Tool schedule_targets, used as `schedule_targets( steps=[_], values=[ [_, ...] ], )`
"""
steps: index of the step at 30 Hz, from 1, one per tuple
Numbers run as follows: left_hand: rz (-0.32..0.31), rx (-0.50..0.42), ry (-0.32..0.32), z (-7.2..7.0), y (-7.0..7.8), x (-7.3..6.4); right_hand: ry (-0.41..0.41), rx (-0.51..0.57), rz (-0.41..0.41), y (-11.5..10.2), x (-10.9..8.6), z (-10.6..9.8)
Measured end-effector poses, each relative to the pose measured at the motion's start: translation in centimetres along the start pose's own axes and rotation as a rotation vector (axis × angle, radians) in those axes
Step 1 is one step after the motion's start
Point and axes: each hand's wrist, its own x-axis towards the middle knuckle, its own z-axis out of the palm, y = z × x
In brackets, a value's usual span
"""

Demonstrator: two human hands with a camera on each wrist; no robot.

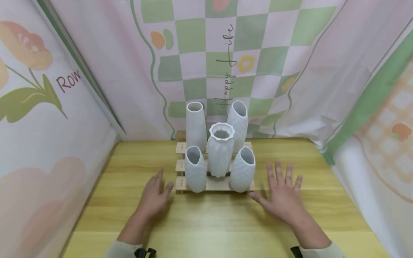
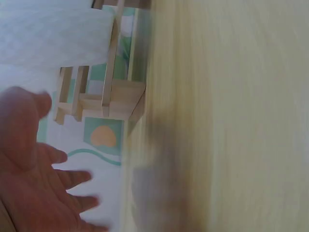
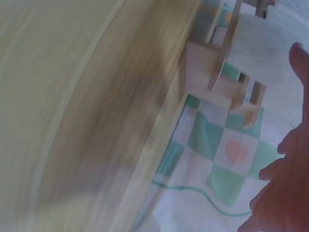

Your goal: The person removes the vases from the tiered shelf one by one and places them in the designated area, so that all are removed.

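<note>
Several white vases stand upright on a stepped wooden rack [image 1: 213, 184] in the middle of the table. At the back are a tall round-mouthed vase [image 1: 195, 125] and a slant-mouthed textured vase [image 1: 239, 123]. A vase with a scalloped rim [image 1: 221, 154] stands in the centre. Two shorter slant-mouthed ones are in front, a left vase [image 1: 195, 172] and a right vase [image 1: 243, 172]. My left hand [image 1: 153, 197] is beside the rack's left end, holding nothing. On the other side my right hand [image 1: 284, 197] has its fingers spread, thumb near the rack's front right corner.
The wooden table [image 1: 209, 222] ends at the back against a green-checked curtain [image 1: 222, 64]. A white printed sheet [image 1: 58, 125] closes off the left side, and another patterned cloth [image 1: 377, 136] hangs at the right.
</note>
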Motion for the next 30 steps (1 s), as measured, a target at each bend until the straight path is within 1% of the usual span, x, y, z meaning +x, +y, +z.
schedule_targets(
  steps=[2, 3, 5, 7, 11, 14, 16, 18, 21, 30],
  values=[
    [-0.038, -0.168, 0.001, 0.5, -0.1, 0.3, 0.008, 0.075, -0.016, -0.6, 0.2, 0.2],
    [-0.061, -0.229, 0.001, 0.7, -0.2, 0.5, 0.012, 0.116, -0.025, -0.9, 0.3, 0.3],
    [-0.107, -0.318, 0.010, 1.2, -0.2, 0.9, 0.022, 0.216, -0.032, -1.4, 0.5, 0.5],
    [-0.143, -0.366, 0.028, 1.6, -0.1, 1.3, 0.037, 0.324, -0.027, -2.0, 0.8, 0.8],
    [-0.182, -0.429, 0.059, 2.3, 0.0, 2.0, 0.083, 0.539, -0.009, -3.0, 1.6, 1.3],
    [-0.196, -0.472, 0.072, 2.9, -0.1, 2.5, 0.114, 0.636, 0.006, -3.6, 2.2, 1.6],
    [-0.211, -0.500, 0.080, 3.2, -0.2, 2.8, 0.123, 0.669, 0.032, -3.8, 2.4, 1.7],
    [-0.224, -0.531, 0.079, 3.5, -0.4, 3.1, 0.131, 0.685, 0.060, -4.0, 2.6, 1.8],
    [-0.244, -0.570, 0.075, 3.8, -0.5, 3.3, 0.149, 0.699, 0.081, -4.1, 2.7, 2.0],
    [-0.284, -0.626, 0.075, 4.0, -0.6, 3.7, 0.217, 0.708, 0.060, -4.3, 2.8, 2.2]
  ],
)
